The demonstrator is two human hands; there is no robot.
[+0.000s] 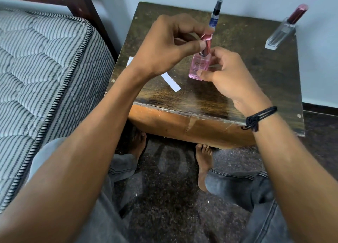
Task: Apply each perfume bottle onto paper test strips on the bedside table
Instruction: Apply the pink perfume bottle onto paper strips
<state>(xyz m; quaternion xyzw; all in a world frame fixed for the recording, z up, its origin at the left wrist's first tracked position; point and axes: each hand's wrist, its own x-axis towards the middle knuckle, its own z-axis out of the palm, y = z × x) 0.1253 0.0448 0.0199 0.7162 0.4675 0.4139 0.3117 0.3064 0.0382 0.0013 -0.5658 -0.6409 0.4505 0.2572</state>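
Holding the pink perfume bottle point(200, 65) just above the middle of the tabletop point(256, 74), the right hand point(228, 76) grips the glass body low down. The thumb is in front and the other fingers point(218, 57) are curled round the right side, so the bottle is upright and cannot turn. The left hand point(164, 47) comes from above and pinches the shiny pink cap point(206, 41) between thumb and forefinger, with the remaining fingers bent loosely behind. I judge this is the grip for pulling the cap off to free the spray head; the cap looks not yet off the neck. I cannot tell whether the base of the bottle touches the wood or hangs a little over it. To the left and somewhat nearer lies a white paper test strip point(171, 82), flat and slanted. The left wrist crosses over its middle, so it is not sure if this is one long strip or two pieces, and the arm stands in the way of it for now. At the far edge stands a slim blue bottle point(215, 14) with a dark cap, directly behind the left fingertips. In the far right corner is a clear square bottle point(282, 32) with a dark red cap, well apart from the hands. Both are capped. A black cord point(259, 117) goes round the right wrist. The striped mattress point(45, 69) is left of the table, and bare feet point(204, 162) show on the floor below.
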